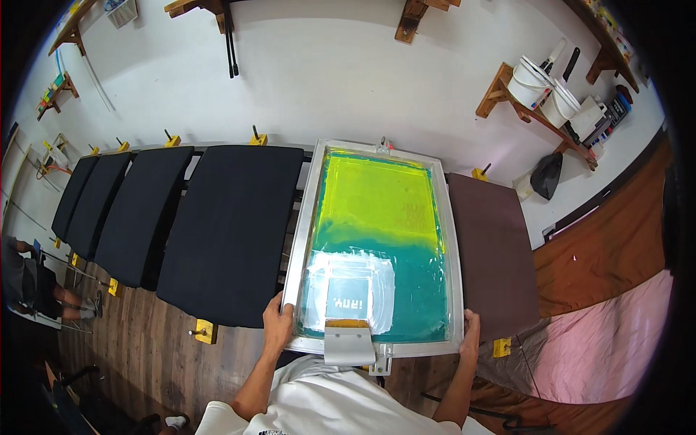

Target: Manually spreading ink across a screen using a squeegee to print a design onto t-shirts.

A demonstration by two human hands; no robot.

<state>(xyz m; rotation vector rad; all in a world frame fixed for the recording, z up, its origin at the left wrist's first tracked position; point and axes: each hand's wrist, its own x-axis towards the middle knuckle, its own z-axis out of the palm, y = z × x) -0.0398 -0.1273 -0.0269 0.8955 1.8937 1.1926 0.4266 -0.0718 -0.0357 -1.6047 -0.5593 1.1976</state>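
Note:
A metal-framed printing screen [454, 275] lies over the row of boards, its mesh green with bright yellow-green across the upper half. A white-smeared patch [380, 290] with a printed design is at its lower left. A grey metal squeegee [348, 344] rests over the screen's near edge. My left hand [278, 322] grips the left side of the frame near its lower corner. My right hand [470, 332] holds the right side at about the same height, fingers curled on the rim.
Four black-covered boards [225, 225] run leftward and a brown board [493, 254] sits to the right, with yellow clamps [204, 330] along them. Shelves hold white buckets [529, 83]. Orange and pink fabric [602, 333] is at right. Another person [25, 275] is at far left.

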